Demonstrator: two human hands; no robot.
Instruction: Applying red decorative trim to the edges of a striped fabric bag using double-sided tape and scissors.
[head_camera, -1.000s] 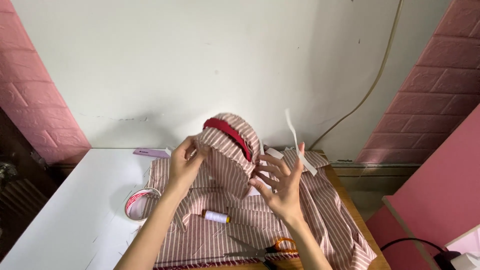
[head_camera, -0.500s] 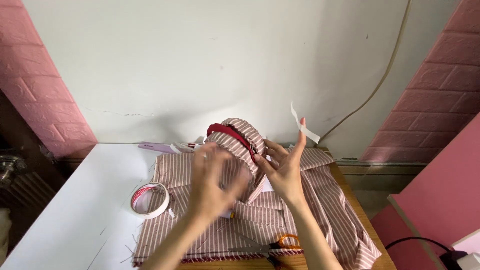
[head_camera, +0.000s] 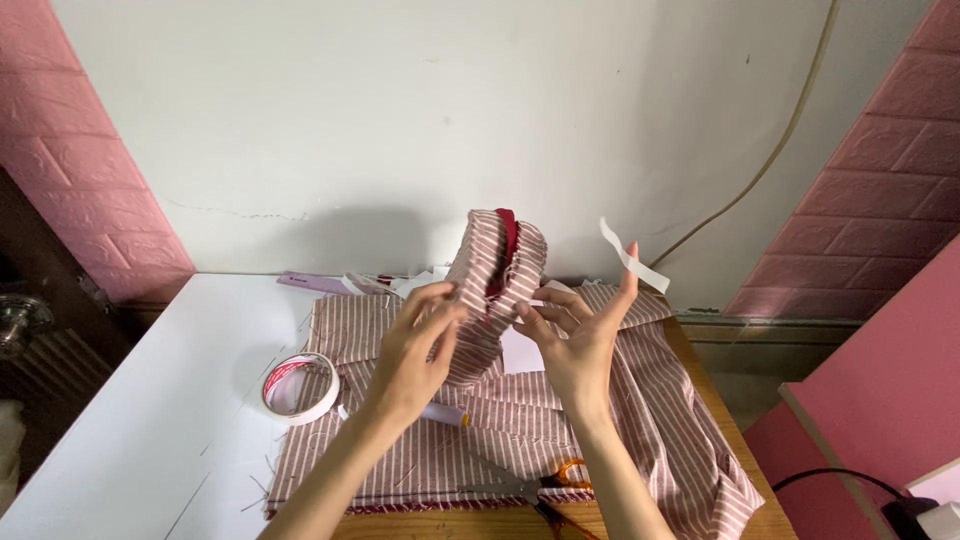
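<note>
Striped cloth piece (head_camera: 492, 290) stands tall in the middle of the frame, left hand (head_camera: 420, 345) and right hand (head_camera: 578, 340) pinching its two sides, a white strip (head_camera: 634, 258) stuck on the right fingertip.

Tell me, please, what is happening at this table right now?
A person is holding up a curved piece wrapped in pink-and-white striped fabric with a dark red band along its inner edge, gripping it with the left hand and right hand. A white strip of paper sticks to a raised finger of the right hand. On the white table lie more striped cloth, a roll of tape, a thread spool and orange-handled scissors.
</note>
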